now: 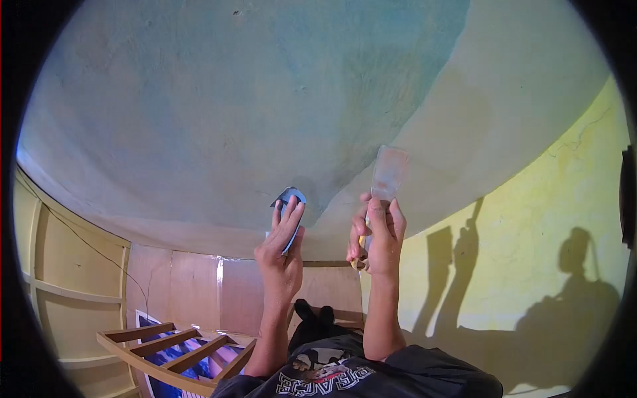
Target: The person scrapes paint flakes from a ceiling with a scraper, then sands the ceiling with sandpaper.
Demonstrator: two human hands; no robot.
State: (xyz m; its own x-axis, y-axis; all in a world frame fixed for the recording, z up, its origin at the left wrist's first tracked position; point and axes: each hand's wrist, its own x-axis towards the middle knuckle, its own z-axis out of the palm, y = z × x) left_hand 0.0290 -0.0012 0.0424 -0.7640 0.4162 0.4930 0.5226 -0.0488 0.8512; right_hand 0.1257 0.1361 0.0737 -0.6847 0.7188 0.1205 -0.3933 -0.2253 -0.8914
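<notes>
My left hand (285,233) is raised against the large wall surface and presses a folded blue-grey sheet (292,195), its fingers stretched over it. To its right, my right hand (378,239) grips a flat putty knife (389,171) with the wide blade pointing up. The blade lies near or against the surface, over the border between a blue-green area (265,86) and a paler grey area (458,126). Something yellow, perhaps the knife's handle, shows at the right palm.
A yellow wall (504,265) with shadows stands at the right. Wooden slats of a rack or ladder (159,375) are at the lower left, above a purple-blue picture (199,348). Brown panels (245,298) and a cream framed panel (73,259) stand behind.
</notes>
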